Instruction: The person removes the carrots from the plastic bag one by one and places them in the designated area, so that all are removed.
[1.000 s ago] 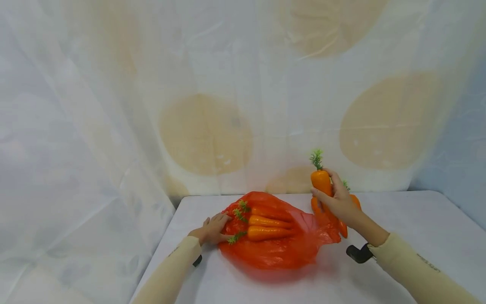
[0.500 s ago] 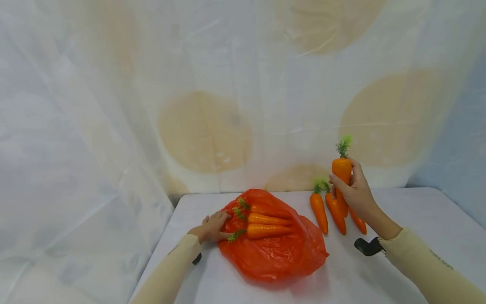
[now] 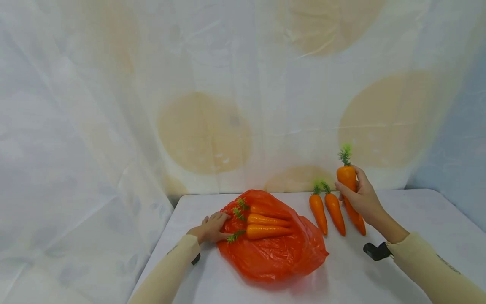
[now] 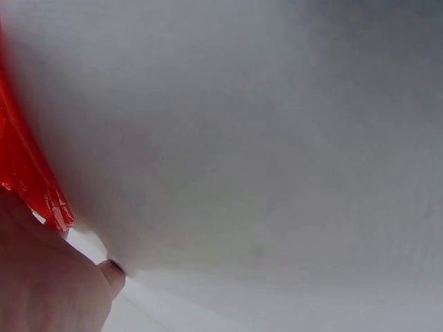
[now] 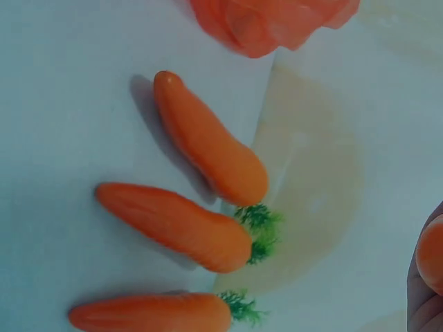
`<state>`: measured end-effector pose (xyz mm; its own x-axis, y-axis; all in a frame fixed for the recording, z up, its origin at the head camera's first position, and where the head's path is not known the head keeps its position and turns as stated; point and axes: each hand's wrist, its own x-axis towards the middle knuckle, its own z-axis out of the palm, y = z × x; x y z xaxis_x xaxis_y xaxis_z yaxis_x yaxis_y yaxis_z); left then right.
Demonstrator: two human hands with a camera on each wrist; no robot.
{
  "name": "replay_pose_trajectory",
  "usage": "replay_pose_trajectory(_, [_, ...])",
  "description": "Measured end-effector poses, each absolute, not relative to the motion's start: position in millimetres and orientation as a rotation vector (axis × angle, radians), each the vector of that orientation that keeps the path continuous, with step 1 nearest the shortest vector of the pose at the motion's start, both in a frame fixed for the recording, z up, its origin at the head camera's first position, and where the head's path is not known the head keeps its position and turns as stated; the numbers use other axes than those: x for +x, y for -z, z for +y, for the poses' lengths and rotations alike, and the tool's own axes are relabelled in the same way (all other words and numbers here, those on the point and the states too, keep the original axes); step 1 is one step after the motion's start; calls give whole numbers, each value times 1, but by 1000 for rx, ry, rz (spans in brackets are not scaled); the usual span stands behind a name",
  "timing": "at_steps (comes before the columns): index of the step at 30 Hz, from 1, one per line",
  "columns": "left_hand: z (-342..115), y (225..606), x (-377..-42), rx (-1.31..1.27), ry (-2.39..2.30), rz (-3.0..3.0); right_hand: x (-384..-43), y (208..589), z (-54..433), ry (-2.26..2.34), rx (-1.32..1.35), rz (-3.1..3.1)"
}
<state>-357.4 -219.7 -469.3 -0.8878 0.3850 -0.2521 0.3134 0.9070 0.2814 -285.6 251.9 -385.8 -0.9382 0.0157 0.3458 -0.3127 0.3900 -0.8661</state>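
A red plastic bag (image 3: 273,261) lies on the table, with three orange carrots (image 3: 267,231) showing side by side on it, leafy tops to the left; whether film covers them is hard to tell. At the bag's left edge, my left hand (image 3: 212,228) rests with fingers spread, thumb by the lowest green top. My right hand (image 3: 362,200) grips another carrot (image 3: 346,175), held upright by its thick end, green top up. Beneath it lies a carrot (image 3: 357,220), partly hidden in the head view. Two more carrots, one left (image 3: 318,211) and one right (image 3: 335,213), lie alongside.
A white table (image 3: 417,219) carries everything. Behind it hangs a pale curtain (image 3: 288,105) with tan circles, which also runs down the left side. A black wrist mount (image 3: 377,251) juts from the right sleeve.
My right hand has carried its carrot rightwards from over the bag, then slightly down, past the two left loose carrots. The bag's right end has sagged back. My left hand has stayed put.
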Motion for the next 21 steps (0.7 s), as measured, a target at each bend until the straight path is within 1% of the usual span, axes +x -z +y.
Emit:
replay_pose_trajectory(4, [-221,470,-360,518,-335,2757,-289,392,258,-1519,230,-2405])
replay_pose_trajectory(10, [-222,482,-365,505,-325,2761,-288,404,268,-1516,187,-2458])
replay_pose_trajectory(21, [-222,475,-366,481,-304,2749,-298,412,279,-1470,84,-2532])
